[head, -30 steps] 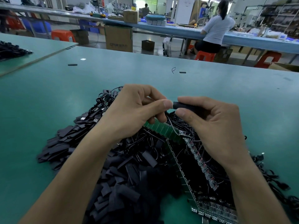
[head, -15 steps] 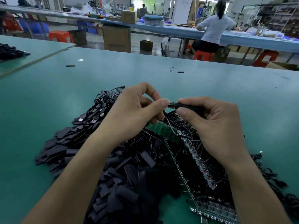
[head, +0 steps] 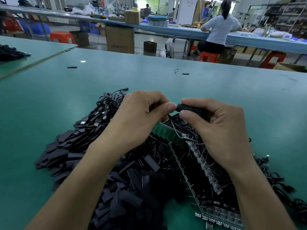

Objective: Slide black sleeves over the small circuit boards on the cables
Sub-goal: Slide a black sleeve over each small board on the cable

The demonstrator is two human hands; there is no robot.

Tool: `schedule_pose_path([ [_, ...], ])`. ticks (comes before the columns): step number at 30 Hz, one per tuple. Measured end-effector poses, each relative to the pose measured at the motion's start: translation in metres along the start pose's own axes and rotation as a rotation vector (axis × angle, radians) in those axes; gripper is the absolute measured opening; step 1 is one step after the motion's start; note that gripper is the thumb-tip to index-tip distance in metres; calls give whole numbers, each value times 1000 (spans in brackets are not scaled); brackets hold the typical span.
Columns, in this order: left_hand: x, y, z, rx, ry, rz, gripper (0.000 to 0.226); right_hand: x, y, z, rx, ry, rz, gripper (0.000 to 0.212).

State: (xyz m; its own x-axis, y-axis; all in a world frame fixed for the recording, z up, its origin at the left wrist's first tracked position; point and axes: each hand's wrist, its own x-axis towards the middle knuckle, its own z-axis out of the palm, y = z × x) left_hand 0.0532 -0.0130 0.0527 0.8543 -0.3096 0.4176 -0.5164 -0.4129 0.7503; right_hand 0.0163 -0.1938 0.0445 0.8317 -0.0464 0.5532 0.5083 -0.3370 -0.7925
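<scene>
My right hand (head: 216,128) pinches a black sleeve (head: 187,108) between thumb and forefinger, above the pile. My left hand (head: 141,117) pinches the end of a thin black cable right at the sleeve's left mouth; the small board there is hidden by my fingertips. Under my hands lies a green panel of small circuit boards (head: 167,132) with wires attached. A heap of loose flat black sleeves (head: 126,188) covers the table in front of me. Finished cables with USB plugs (head: 99,117) lie to the left.
The green table (head: 49,97) stretches ahead, with two stray black sleeves (head: 185,73) and a bit of wire on it. More cables (head: 282,186) trail at the right. A person in white sits at a far bench with orange stools and cardboard boxes.
My hands have closed together slightly and the sleeve's mouth now meets my left fingertips. The gap seen half a second ago is gone.
</scene>
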Motion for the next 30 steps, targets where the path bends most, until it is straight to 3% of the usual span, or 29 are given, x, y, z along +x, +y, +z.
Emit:
schedule_pose_path([
  [18, -1, 1, 3, 14, -57, 28, 22, 0, 0, 1, 56, -7, 23, 28],
  [22, -3, 3, 6, -19, -69, 12, 21, 0, 0, 3, 68, 127, 22, 43],
  [26, -3, 6, 9, -77, -42, 7, 18, 0, 0, 8, 119, 332, 51, 29],
  [30, -4, 7, 14, -114, 19, 24, 18, -3, -3, 16, 163, 353, 35, 27],
])
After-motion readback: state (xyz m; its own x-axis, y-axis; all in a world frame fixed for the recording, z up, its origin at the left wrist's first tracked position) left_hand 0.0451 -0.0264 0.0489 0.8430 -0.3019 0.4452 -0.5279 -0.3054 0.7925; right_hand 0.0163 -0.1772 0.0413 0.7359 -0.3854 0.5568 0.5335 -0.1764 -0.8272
